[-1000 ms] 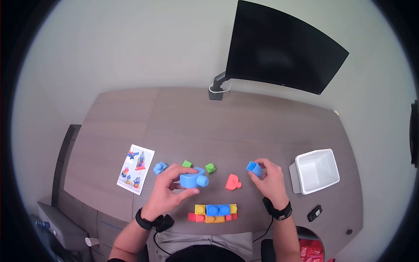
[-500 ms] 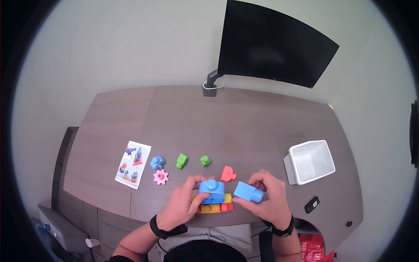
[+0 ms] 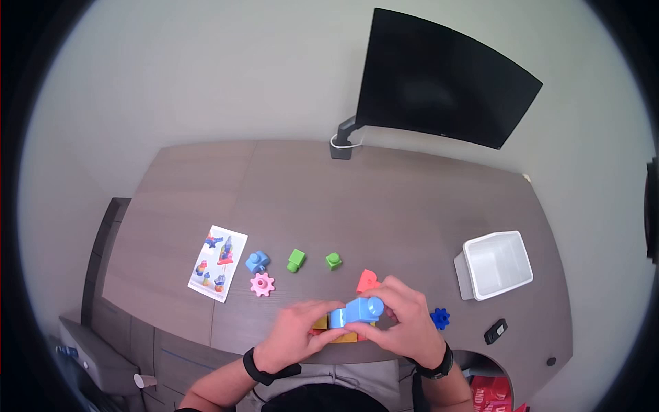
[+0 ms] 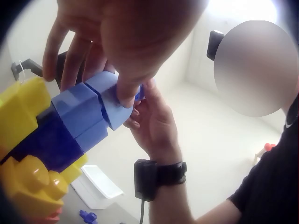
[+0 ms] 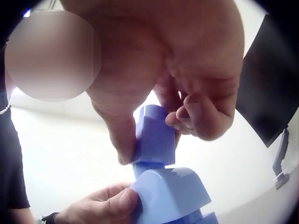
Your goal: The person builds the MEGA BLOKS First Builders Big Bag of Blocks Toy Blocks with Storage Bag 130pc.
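Observation:
Low over the front of the table, my left hand (image 3: 295,334) grips a light-blue rounded block (image 5: 175,193). In the left wrist view it sits atop a stack of yellow (image 4: 28,109), dark-blue (image 4: 46,142) and other toy bricks. Thumb and fingers of my right hand (image 3: 410,321) pinch a blue one-stud brick (image 3: 360,310). The right wrist view shows this brick upright, directly over the rounded block's stud, with a bit of the stud visible below it. Both hands hide much of the stack in the head view. A coral-red piece (image 3: 367,280) lies just beyond the right hand.
Left of the hands are a picture sheet (image 3: 218,264), a blue block (image 3: 257,261), a pink gear (image 3: 262,284) and two green bricks (image 3: 296,260). To the right lie a dark-blue gear (image 3: 440,318), a white bin (image 3: 469,278) and a black device (image 3: 495,331).
My left hand brought the rounded block down and towards me onto the stack. My right hand moved left with the blue brick, turning it, until it met the rounded block.

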